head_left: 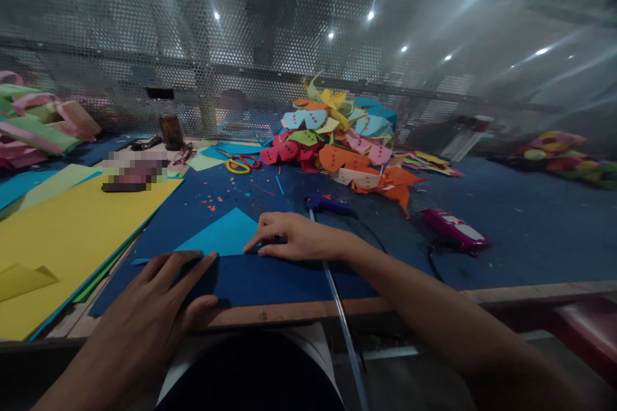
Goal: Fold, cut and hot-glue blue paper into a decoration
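A bright blue sheet of paper (229, 231), folded to a triangle, lies on the dark blue mat (270, 282) with its peak pointing away from me. My left hand (161, 292) rests palm down with fingers spread, its fingertips on the near edge of the paper. Over the right end of that edge is my right hand (289, 236), its fingers bent and the index fingertip pressing down on the paper. Part of the paper's right side is hidden under it. Beyond the right wrist lies a blue glue gun (330, 204) with a long clear glue stick (344, 318) that passes under the forearm.
Yellow paper sheets (87, 225) are stacked at left. Scissors (241, 164), a jar (171, 122) and a heap of colourful paper cut-outs (347, 141) stand at the back. A purple device (456, 231) with a cord lies at right. The table's wooden edge (289, 314) runs in front.
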`<action>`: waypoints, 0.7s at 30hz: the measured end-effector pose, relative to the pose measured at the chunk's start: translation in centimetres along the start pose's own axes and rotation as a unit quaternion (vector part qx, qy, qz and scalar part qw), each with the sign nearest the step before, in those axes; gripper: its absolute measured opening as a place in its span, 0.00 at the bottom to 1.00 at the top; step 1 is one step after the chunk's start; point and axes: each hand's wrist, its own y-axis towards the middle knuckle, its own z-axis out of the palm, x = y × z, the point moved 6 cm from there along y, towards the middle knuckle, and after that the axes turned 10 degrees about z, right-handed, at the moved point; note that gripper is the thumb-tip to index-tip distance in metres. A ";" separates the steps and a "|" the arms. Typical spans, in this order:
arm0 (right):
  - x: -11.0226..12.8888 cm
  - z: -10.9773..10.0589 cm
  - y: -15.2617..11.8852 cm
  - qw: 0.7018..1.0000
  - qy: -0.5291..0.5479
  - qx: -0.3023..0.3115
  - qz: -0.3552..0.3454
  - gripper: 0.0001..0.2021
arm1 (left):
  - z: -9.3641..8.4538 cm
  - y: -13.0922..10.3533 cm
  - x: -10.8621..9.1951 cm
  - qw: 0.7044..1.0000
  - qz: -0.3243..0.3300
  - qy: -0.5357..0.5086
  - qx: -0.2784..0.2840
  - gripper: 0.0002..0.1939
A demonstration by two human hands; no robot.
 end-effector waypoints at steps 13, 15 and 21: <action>-0.1 0.0 0.0 1.000 0.003 -0.003 -0.005 0.13 | 0.7 -0.6 0.5 0.999 -0.025 -0.007 0.022 0.28; -0.1 0.0 0.0 1.000 0.002 -0.002 -0.005 0.13 | 0.5 -0.5 0.5 1.000 -0.016 -0.006 0.020 0.28; -0.1 0.0 0.0 1.000 0.000 0.000 -0.003 0.12 | 0.9 -1.2 0.6 0.999 -0.029 0.011 0.021 0.30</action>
